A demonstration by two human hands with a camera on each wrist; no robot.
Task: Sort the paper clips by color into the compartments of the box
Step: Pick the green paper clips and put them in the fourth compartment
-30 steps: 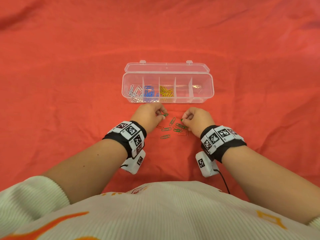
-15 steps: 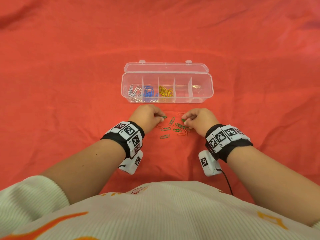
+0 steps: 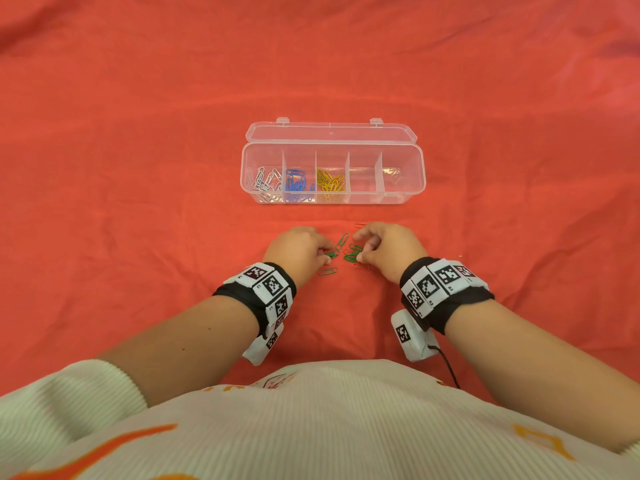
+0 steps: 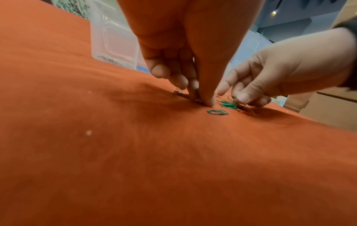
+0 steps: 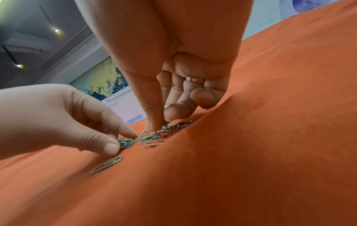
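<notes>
- Hands low over the loose pile: the left hand (image 3: 300, 250) and the right hand (image 3: 388, 249) both work the scatter of green paper clips (image 3: 351, 253) on the red cloth (image 3: 138, 237), just in front of the clear box (image 3: 332, 173).
- Left grip is thumb and forefinger pressed together on a green clip (image 5: 125, 143), tips down on the fabric, as the right wrist view shows plainly.
- Right grip is thumb and forefinger pinching into the tangled cluster (image 5: 154, 136); it looks closed on a green clip, though exactly which one I cannot tell.
- One green clip (image 3: 327, 271) lies alone nearer the body, another (image 3: 342, 240) lies angled between the hands, both untouched.
- Box check: white clips (image 3: 265, 183) in the leftmost compartment, blue clips (image 3: 296, 183) next, yellow clips (image 3: 330, 183) in the third. The fourth looks empty, and I'd judge green goes there.
- Orange-red clips (image 3: 360, 225) barely show against the cloth, so they're easy to miss or scoop up by mistake.
- To do this well, I'd say: lift each clip straight up and shake it free, since the cluster overlaps and clips hook together.
- Slide a fingernail under the wire, because the soft cloth gives way.
- Check color before dropping; the risk is a stray reddish clip riding along.
</notes>
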